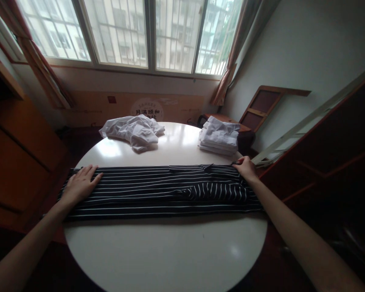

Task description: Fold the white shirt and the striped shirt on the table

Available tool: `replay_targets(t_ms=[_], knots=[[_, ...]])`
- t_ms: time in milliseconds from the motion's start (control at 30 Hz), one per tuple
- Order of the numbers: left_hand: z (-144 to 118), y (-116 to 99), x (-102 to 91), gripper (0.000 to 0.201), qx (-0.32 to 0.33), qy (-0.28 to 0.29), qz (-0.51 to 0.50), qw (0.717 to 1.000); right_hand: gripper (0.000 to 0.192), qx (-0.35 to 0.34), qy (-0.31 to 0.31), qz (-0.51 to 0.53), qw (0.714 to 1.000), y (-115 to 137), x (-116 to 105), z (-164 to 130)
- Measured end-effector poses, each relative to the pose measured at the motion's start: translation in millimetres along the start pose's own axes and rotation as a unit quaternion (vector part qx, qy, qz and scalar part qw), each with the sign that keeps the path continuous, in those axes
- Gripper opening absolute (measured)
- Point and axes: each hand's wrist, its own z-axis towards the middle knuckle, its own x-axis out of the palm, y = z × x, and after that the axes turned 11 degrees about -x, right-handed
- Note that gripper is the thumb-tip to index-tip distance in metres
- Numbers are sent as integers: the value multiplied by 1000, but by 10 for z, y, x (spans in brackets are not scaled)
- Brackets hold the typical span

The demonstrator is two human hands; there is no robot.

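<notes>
A long black garment [134, 192] with thin white stripes lies crosswise over the round white table [170, 251]. It is folded into a band, and a bunched part with stripes running another way rests on its right half. My left hand [82, 184] lies flat on the garment's left end, fingers spread. At the far right edge, my right hand [245, 167] pinches the garment's upper corner between thumb and fingers. Whether the garment is a shirt or trousers, I cannot tell.
Toward the back left of the table is a crumpled white cloth garment [136, 130]. A stack of folded white clothes [219, 137] sits at the back right. Behind the table stand a long printed box [109, 107] and, at right, a wooden chair [257, 107].
</notes>
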Motion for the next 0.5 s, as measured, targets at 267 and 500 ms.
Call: replay_targets(t_ms=[267, 500], knots=[[-152, -84, -90, 51, 28, -164, -41, 985, 26, -205, -93, -12, 974, 706, -183, -234], [-739, -519, -295, 52, 272, -52, -132, 952, 36, -429, 61, 126, 892, 1613, -132, -831]])
